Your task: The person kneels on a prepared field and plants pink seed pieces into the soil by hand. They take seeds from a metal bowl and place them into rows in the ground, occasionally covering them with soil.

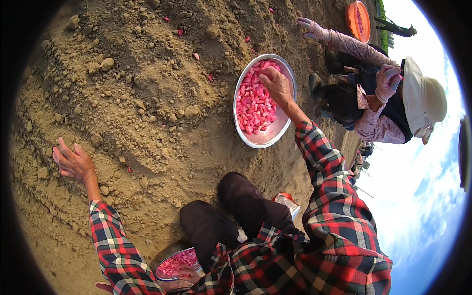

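Observation:
My right hand (277, 85) reaches over a round metal bowl (266, 143) on the soil. Its thumb and fingers are bent together at the pink-coated cloves (254, 105), which look like garlic. Whether a clove is between the fingertips is hidden. The cloves fill most of the bowl, leaving part of the inner wall bare. Off to the left, my left hand (75, 163) is low over the loose, cloddy soil (121, 121), fingers spread, with nothing visible in them. A single pink clove (129, 169) lies on the ground to the right of that hand.
Another person's hand (188, 273) is in a second bowl (177, 276) of pink cloves beside my legs. A person in a pale hat (424, 94) crouches at right, near an orange basin (349, 20). Scattered cloves (196, 56) lie on the soil. A red-and-white shoe (289, 202) is behind my knee.

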`<action>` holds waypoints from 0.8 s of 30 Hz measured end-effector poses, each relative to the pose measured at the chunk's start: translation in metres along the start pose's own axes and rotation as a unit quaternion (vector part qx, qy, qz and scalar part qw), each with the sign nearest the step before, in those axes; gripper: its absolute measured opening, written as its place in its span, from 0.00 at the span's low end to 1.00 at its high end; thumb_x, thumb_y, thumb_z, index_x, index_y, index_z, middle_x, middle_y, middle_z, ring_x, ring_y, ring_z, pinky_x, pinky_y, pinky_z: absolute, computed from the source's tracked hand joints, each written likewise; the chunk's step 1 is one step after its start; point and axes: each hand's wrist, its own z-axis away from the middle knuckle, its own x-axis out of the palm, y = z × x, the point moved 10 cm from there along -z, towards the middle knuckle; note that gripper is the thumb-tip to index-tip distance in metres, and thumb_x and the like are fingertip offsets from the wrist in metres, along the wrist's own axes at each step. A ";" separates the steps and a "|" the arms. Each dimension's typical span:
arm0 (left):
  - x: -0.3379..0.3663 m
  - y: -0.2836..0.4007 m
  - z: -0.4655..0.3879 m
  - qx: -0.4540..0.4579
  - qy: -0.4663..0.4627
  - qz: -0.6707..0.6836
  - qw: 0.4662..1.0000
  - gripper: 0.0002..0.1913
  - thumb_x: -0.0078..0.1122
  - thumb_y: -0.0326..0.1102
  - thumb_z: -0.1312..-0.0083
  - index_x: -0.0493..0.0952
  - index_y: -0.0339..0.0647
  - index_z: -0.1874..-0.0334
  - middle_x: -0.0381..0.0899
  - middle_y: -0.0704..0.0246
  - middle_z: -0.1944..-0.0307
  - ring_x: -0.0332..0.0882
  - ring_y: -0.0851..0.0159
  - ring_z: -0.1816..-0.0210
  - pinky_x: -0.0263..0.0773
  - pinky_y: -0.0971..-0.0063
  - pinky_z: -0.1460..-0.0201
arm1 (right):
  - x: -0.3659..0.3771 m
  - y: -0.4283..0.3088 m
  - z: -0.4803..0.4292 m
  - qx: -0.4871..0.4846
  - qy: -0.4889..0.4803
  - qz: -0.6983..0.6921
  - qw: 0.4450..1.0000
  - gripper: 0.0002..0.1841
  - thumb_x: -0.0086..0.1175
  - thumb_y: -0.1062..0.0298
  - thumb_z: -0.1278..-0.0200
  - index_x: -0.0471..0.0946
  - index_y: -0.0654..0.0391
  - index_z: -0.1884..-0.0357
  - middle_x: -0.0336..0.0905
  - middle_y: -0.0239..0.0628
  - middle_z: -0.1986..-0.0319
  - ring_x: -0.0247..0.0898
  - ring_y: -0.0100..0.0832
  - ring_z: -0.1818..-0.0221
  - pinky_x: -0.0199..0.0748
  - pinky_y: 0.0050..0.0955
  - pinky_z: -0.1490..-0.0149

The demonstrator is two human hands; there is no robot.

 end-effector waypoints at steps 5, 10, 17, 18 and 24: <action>0.000 0.001 -0.001 0.003 -0.008 -0.004 1.000 0.28 0.47 0.51 0.27 0.60 0.64 0.25 0.55 0.67 0.26 0.50 0.59 0.24 0.50 0.46 0.31 | 0.037 0.009 0.006 0.022 0.051 0.065 0.996 0.13 0.60 0.62 0.39 0.76 0.58 0.58 0.78 0.50 0.61 0.76 0.52 0.56 0.73 0.47 0.52; -0.006 0.006 -0.001 0.004 -0.005 0.001 1.000 0.27 0.46 0.50 0.26 0.59 0.63 0.24 0.54 0.67 0.27 0.50 0.59 0.24 0.51 0.45 0.32 | 0.041 0.001 0.021 0.003 0.080 0.039 0.996 0.10 0.60 0.69 0.41 0.77 0.56 0.57 0.76 0.47 0.60 0.76 0.50 0.55 0.74 0.45 0.51; -0.010 0.010 -0.002 0.009 -0.010 -0.021 1.000 0.28 0.49 0.49 0.26 0.60 0.59 0.24 0.54 0.67 0.27 0.49 0.58 0.24 0.53 0.48 0.32 | -0.002 0.003 0.008 0.099 0.073 -0.322 0.939 0.08 0.58 0.71 0.33 0.78 0.57 0.54 0.80 0.26 0.69 0.75 0.16 0.67 0.73 0.16 0.64; -0.010 0.010 -0.003 0.007 -0.010 -0.022 1.000 0.28 0.49 0.49 0.26 0.60 0.59 0.25 0.54 0.67 0.27 0.50 0.58 0.24 0.53 0.48 0.32 | -0.015 -0.005 -0.003 0.113 0.082 -0.302 0.943 0.08 0.57 0.71 0.32 0.78 0.58 0.54 0.80 0.26 0.69 0.74 0.15 0.68 0.72 0.14 0.65; -0.012 0.012 -0.003 0.004 -0.009 -0.022 1.000 0.28 0.50 0.47 0.28 0.62 0.58 0.25 0.56 0.67 0.27 0.51 0.57 0.24 0.53 0.50 0.32 | 0.012 -0.185 -0.126 -0.219 0.059 -0.117 0.967 0.15 0.59 0.67 0.34 0.80 0.55 0.46 0.81 0.29 0.68 0.77 0.20 0.69 0.76 0.22 0.66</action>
